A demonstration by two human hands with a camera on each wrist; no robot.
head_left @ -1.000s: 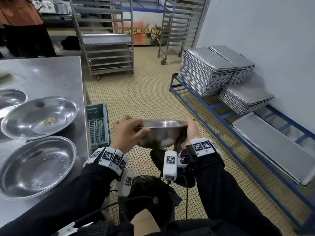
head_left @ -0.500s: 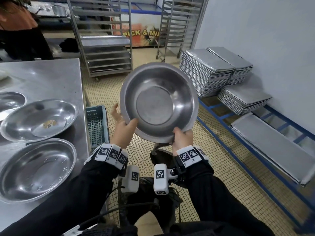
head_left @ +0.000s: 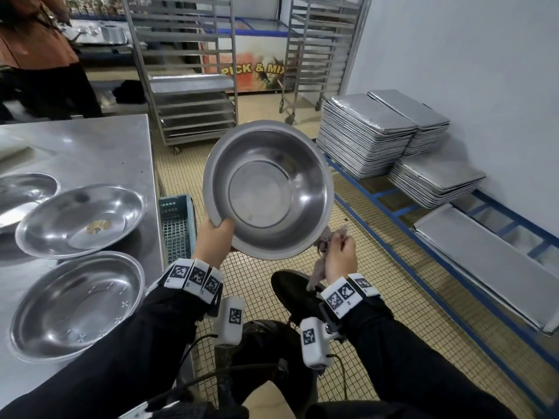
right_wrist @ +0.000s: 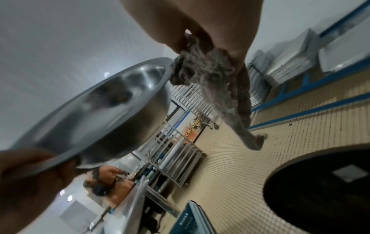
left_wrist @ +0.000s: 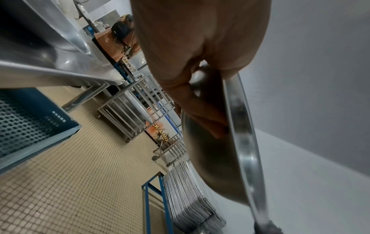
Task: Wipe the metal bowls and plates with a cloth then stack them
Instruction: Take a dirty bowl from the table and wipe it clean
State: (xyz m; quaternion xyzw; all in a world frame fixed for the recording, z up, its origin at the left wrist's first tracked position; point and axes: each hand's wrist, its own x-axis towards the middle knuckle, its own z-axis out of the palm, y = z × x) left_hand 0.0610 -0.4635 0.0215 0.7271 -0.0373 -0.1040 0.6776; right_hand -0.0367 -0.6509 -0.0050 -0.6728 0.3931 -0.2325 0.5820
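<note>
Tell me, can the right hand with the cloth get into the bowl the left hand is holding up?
Probably yes. The left hand tilts the bowl so its open inside faces the person, and the right hand, gripping the cloth, is just off the lower rim with nothing between them.

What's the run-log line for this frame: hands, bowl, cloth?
left hand: grips bowl rim, tilted toward camera | right hand: holds cloth at rim | wipe: pending

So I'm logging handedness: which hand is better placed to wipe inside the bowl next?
Probably the right. The right hand already grips the cloth beside the rim of the bowl, while the left hand holds the bowl, tilted toward the person.
</note>
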